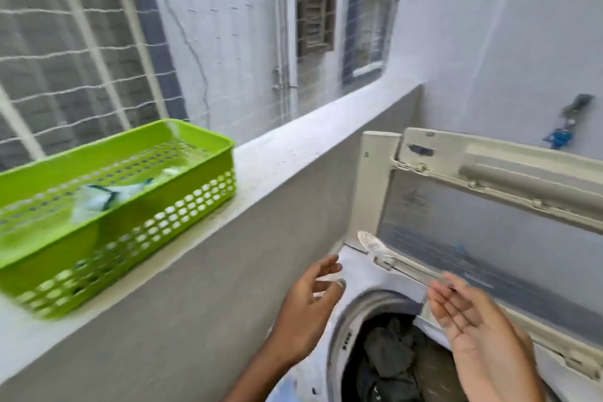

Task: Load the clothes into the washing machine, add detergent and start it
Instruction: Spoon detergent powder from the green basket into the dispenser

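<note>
Over the washing machine (352, 271), head view only: both hands are up above the drum opening, lid (489, 206) raised and standing behind them.

Clothes (391, 356): dark bundle already down in the drum, below and between the two hands. Loading looks done or nearly so, my read.

Left hand (310, 303): above the drum's left rim, fingers spread loosely, nothing in it. It's the hand on the ledge side.

Right hand (473, 326): palm up, fingers fairly open, over the drum's right side. A clear plastic spoon (370, 243) lies along the machine's top edge in front of the lid; its bowl points up-left, away from the drum, and its handle runs down-right to the right fingertips. Motion blur there, so can't tell if the fingers pinch the handle end or just overlap it.

Green basket (137, 206): on the grey ledge (277, 157), up and left of the machine, well apart from both hands. Long axis runs along the ledge. Something white and dark lies inside, possibly a detergent pouch, too blurred to confirm.

Key relation: if detergent is next, the basket lies up-left of the machine, so the left hand is nearer; the spoon's long axis already lines up with the right hand. Likely split: left fetches, right scoops.
</note>
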`<state>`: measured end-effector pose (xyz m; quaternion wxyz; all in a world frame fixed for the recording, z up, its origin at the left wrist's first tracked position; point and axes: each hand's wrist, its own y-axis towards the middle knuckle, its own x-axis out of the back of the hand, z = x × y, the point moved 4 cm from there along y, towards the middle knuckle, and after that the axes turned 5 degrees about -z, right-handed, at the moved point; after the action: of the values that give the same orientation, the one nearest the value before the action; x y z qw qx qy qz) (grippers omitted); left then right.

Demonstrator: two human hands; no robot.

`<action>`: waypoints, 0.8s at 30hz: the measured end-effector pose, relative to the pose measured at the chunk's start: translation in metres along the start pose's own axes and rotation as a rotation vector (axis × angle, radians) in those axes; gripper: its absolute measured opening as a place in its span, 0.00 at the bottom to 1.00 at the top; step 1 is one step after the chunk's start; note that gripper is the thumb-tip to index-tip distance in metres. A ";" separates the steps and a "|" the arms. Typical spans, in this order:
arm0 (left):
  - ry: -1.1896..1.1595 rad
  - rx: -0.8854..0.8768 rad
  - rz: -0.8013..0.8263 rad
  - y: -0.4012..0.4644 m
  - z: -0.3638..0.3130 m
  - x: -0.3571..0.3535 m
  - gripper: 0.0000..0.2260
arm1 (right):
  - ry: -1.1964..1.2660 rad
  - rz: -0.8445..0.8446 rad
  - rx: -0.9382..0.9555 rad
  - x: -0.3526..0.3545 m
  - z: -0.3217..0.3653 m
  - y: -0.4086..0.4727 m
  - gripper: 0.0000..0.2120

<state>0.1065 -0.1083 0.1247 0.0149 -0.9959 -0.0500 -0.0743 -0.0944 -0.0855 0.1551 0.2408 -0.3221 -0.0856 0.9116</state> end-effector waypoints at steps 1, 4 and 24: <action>0.008 -0.032 -0.056 -0.007 -0.008 0.016 0.15 | -0.005 0.043 -0.022 -0.012 0.001 -0.006 0.18; 0.060 -0.148 -0.201 -0.031 -0.033 0.060 0.14 | -0.006 0.180 -0.077 -0.049 0.003 -0.026 0.16; 0.760 -0.499 -1.010 -0.097 -0.132 0.205 0.10 | -0.148 0.677 -0.241 -0.210 -0.012 -0.095 0.03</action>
<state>0.2792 0.0035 0.2878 -0.2353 -0.7287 -0.4816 -0.4262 0.0915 -0.1061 0.2900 -0.1211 -0.2914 -0.0980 0.9438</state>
